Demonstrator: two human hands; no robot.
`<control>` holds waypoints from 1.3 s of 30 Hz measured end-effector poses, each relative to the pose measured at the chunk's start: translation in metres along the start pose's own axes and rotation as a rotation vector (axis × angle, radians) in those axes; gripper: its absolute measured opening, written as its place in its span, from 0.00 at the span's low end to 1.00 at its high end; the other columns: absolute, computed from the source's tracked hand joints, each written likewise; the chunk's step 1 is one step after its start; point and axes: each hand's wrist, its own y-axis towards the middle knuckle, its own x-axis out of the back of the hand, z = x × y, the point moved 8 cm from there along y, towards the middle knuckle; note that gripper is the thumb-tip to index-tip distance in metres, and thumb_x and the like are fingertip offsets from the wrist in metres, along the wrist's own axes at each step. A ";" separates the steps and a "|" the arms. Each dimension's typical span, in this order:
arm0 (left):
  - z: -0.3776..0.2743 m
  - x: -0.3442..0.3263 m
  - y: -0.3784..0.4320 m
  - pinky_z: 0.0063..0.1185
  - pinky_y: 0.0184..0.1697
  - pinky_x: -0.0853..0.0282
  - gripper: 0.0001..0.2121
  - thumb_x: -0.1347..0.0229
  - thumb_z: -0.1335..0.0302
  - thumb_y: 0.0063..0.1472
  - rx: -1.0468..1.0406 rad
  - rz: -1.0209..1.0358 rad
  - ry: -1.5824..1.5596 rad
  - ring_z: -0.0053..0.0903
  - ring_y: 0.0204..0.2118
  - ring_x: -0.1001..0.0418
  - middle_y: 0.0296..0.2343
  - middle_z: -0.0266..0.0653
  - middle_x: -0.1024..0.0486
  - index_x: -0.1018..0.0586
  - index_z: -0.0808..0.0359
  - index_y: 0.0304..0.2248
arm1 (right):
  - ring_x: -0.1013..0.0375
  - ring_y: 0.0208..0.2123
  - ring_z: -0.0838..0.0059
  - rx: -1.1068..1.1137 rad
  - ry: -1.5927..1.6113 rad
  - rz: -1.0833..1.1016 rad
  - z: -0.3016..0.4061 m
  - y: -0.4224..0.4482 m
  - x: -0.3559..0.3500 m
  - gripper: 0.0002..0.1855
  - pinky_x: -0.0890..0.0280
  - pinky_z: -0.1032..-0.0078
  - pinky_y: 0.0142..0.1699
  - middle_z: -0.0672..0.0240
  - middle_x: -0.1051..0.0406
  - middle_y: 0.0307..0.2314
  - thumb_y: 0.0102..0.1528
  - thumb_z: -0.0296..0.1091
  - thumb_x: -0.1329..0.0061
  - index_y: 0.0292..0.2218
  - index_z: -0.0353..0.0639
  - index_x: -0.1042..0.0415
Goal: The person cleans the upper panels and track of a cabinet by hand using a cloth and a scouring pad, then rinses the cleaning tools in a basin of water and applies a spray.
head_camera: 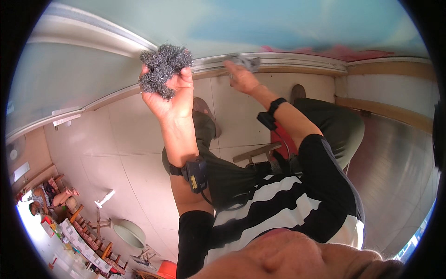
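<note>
My left hand [170, 94] is raised with the palm up and grips a bundle of steel wool scourers [165, 68]. Behind it, the upright metal frame of a sliding door or window meets the lower rail. My right hand [242, 78] presses a crumpled grey cloth or wad [249, 63] against the metal track [296, 62] at the foot of a blue panel [278, 28]; hand and wad are slightly blurred. Black straps with small devices sit on both forearms.
Below me lies a tiled floor [136, 139] with a wooden stool [256, 153] and something red near my legs. At lower left are a pale green basin [129, 233], a red basin [168, 269], wooden furniture and a seated person [50, 197].
</note>
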 end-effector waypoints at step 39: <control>0.029 0.006 0.009 0.28 0.31 0.31 0.13 0.49 0.64 0.54 0.039 -0.002 0.039 0.40 0.41 0.32 0.36 0.39 0.28 0.27 0.61 0.37 | 0.36 0.26 0.71 -1.033 0.810 -0.803 -0.316 -0.187 0.192 0.17 0.38 0.69 0.37 0.67 0.32 0.24 0.57 0.46 0.60 0.29 0.42 0.29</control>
